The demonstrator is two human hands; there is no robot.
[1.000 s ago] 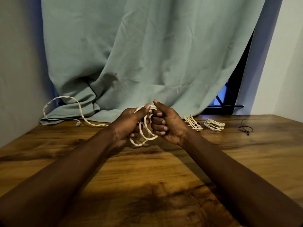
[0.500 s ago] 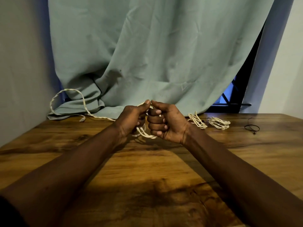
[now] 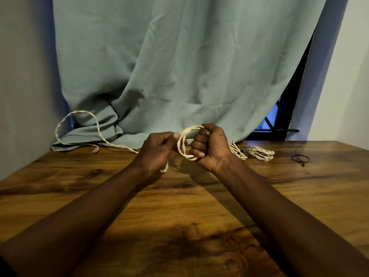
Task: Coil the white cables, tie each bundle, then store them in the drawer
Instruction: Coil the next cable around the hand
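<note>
Now, above a wooden desk, two bare hands hold a half-coiled white cable. The right hand has its fingers curled tight round the loops. The left hand pinches the strand feeding in. The loose tail trails left toward a curtain. Two coiled bundles lie beside the right wrist. The cable looks light, limp and springy, so it is probably best gripped where the loops cross.

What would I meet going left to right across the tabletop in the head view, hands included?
loose cable loop → left hand → coil between the hands → right hand → coiled bundle → second coiled bundle → black cord
</note>
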